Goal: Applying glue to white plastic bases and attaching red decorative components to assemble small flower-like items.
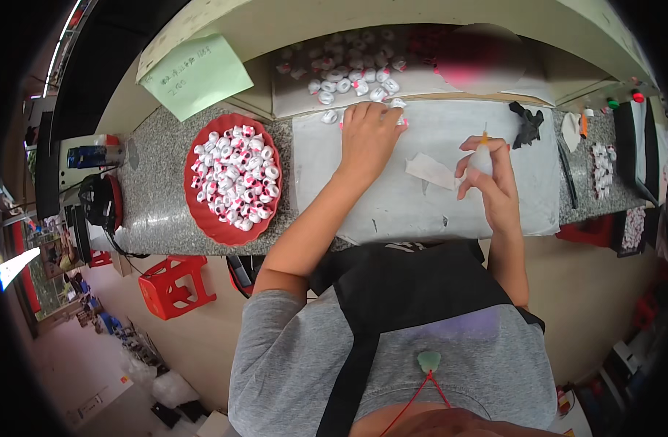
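1. Red dish, left of the left grip: it holds heaped white-and-pink pieces. Keep the forearm clear of its rim. The lower layers are hidden by the upper ones.
2. Loose piece, just left of the left grip: avoid knocking it with the thumb side.
3. Pile, beyond the left grip: its rear part lies in shade under the overhang and cannot be counted.
4. Left grip: fingers bent low over pieces at the far edge of the white sheet. Light fingertip pressure should suit these small, rounded parts. Whether it pinches one cannot be told; the hand covers the contact.
5. White piece, at the left grip's fingertips: partly covered; its face is not readable.
6. Paper slip, between the grips: keep it flat. Its underside is hidden.
7. Right grip: closed around a squeeze bottle, needle tip upward. Squeeze gently and keep the needle away from the left fingers. The contents cannot be identified.
8. Black scrap, right of and beyond the right grip: crumpled; material unclear.
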Motion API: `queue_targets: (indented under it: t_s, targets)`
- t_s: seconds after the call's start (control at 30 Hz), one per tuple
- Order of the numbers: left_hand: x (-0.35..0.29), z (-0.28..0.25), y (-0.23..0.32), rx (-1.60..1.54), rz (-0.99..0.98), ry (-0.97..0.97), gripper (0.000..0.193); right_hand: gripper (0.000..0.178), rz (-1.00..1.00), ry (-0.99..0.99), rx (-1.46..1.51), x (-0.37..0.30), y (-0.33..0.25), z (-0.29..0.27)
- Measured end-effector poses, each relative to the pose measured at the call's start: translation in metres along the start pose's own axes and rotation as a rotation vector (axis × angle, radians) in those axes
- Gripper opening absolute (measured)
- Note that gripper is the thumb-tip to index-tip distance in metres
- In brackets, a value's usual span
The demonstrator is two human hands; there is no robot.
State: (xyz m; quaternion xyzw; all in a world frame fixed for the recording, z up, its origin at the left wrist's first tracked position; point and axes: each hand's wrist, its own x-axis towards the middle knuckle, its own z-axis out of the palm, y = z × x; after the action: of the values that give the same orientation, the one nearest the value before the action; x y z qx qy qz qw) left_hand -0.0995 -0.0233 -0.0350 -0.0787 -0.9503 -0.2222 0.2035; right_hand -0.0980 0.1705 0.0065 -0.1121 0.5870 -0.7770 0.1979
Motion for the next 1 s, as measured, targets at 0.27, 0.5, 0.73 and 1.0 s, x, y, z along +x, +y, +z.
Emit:
queue_targets:
  t_s: [0.27, 0.5, 0.73, 1.0]
  targets:
    - [-0.001, 0.010, 0.015, -0.210, -0.024, 0.073, 0.018, 0.031, -0.104, 0.077, -0.047, -0.010, -0.011, -0.006]
    - [-0.008, -0.034, 0.042, -1.292, -0.424, -0.076, 0.025, 0.029, -0.359, 0.228, 0.246, -0.011, -0.024, -0.004]
    - [-0.017, -0.042, 0.063, -1.560, -0.441, 0.136, 0.030, 0.032, -0.680, 0.271, 0.037, -0.010, -0.032, 0.009]
    - [-0.020, -0.046, 0.063, -1.576, -0.384, 0.156, 0.036, 0.040, -0.866, 0.086, -0.299, -0.021, -0.031, 0.018]
